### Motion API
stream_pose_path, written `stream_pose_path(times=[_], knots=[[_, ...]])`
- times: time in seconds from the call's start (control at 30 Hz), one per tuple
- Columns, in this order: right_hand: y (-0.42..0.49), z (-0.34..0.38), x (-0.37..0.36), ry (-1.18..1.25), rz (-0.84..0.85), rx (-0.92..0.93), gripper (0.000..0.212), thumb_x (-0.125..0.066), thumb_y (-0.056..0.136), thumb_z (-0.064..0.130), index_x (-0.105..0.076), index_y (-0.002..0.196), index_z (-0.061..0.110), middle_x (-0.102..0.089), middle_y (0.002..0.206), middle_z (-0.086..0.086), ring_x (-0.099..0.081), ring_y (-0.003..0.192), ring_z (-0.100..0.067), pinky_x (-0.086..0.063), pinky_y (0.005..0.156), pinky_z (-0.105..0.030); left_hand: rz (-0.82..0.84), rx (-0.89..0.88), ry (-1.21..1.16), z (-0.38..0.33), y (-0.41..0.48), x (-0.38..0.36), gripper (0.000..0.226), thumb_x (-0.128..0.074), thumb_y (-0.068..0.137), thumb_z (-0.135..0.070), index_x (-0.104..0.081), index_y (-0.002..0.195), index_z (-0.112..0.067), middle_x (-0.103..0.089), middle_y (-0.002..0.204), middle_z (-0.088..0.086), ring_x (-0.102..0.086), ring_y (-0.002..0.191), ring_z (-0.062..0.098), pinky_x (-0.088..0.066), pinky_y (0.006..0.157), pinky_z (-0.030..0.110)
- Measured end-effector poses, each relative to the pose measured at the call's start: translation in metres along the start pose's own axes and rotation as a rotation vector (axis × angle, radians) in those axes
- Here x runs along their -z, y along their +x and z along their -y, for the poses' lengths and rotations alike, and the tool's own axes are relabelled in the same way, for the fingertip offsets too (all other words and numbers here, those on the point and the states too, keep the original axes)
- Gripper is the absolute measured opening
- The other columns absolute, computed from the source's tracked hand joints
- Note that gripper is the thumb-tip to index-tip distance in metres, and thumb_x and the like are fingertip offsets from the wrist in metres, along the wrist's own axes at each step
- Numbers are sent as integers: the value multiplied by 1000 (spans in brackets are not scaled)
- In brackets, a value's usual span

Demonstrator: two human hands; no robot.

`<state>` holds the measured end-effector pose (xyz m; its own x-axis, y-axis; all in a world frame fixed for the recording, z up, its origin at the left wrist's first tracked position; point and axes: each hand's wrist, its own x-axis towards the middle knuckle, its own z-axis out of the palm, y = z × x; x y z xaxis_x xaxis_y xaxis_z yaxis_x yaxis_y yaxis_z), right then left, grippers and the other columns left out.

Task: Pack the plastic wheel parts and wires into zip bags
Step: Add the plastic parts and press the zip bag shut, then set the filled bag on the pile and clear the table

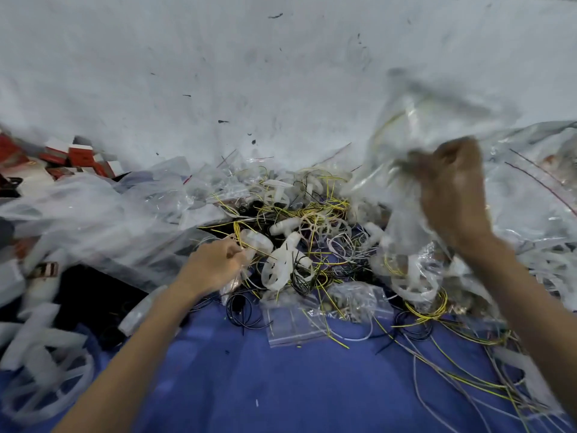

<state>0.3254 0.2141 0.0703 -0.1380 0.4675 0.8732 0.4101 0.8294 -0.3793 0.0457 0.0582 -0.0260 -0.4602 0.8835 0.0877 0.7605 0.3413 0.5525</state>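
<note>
Close by, a blue cloth has loose yellow, black and gray wires lying all over it. A small flat zip bag lies among them.

A bit farther, the left hand has its fingers curled and pinches a yellow wire. Just beside it lies a white wheel part. It has a round ring with spokes and a thick neck. Its long way runs from near to far, with the ring end closer and the neck pointing away, a little to the right.

Behind it is a messy pile of more white wheel parts and tangled wires.

On the right, the right hand is up in the air, gripping a clear zip bag tight. The hand and the bag look blurry.

Far back on the left are red and white boxes, and behind everything is a white sheet with dark marks.
</note>
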Motion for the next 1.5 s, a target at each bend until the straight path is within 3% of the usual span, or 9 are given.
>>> stream_pose_path(times=[0.1,0.2,0.33,0.7,0.9,1.0,1.13,1.3,1.5], knots=[[52,-50,12,-604,35,-226,31,-47,90,20,-57,115,7,-46,116,-24,-45,114,-32,-43,90,-41,-102,28,45,15,15,10,21,-49,94,-27,-60,78,-20,-69,93,6,-65,85,25,-51,82,36],[43,-103,8,-986,474,-550,55,-36,95,50,-37,137,14,-19,145,-24,-22,130,-46,-24,103,-59,-105,116,218,41,31,18,17,-54,90,-31,-57,98,-16,-63,106,8,-57,93,25,-48,85,36],[26,-145,9,-869,523,-645,77,-25,86,71,-34,138,15,-12,148,-16,-20,132,-42,-23,104,-61,118,253,543,70,44,12,48,-51,89,-42,-53,124,-9,-53,129,19,-51,116,32,-44,98,37],[14,-121,1,-946,658,-626,70,-23,92,59,-9,149,20,20,154,-16,13,138,-48,2,107,-67,-237,309,551,54,31,12,33,-52,92,-34,-63,111,-9,-62,112,18,-60,102,36,-50,87,40],[-10,-39,-16,-332,333,-206,31,-49,94,30,-63,113,10,-56,129,-15,-55,115,-28,-40,100,-38,-655,295,336,34,16,25,22,-48,92,-13,-64,104,-4,-61,98,32,-57,92,50,-44,80,45],[-31,14,-23,266,459,-436,27,-47,96,31,-67,89,14,-73,87,-7,-70,74,-18,-57,71,-27,-895,106,265,15,-2,32,22,-49,93,-12,-67,93,0,-62,77,35,-58,72,54,-44,67,48],[-62,61,-38,827,833,-784,56,-42,84,59,-61,110,12,-72,99,-5,-70,90,-20,-58,72,-34,-1087,-276,299,-23,-40,29,18,-55,88,-14,-69,81,-6,-63,61,22,-58,50,44,-43,45,39],[-119,89,-49,1280,708,-927,34,-54,85,37,-60,104,9,-70,90,-4,-68,79,-14,-56,70,-28,-794,-576,229,-61,-95,-24,15,-58,83,-22,-71,77,-20,-70,80,-5,-65,62,21,-49,44,31],[-170,61,-23,1004,659,-1140,17,-59,84,26,-62,76,12,-65,63,-1,-59,51,-8,-44,46,-17,-400,-628,-12,-54,-124,-55,27,-48,89,-40,-63,74,-24,-58,75,-14,-57,66,7,-48,54,24]])
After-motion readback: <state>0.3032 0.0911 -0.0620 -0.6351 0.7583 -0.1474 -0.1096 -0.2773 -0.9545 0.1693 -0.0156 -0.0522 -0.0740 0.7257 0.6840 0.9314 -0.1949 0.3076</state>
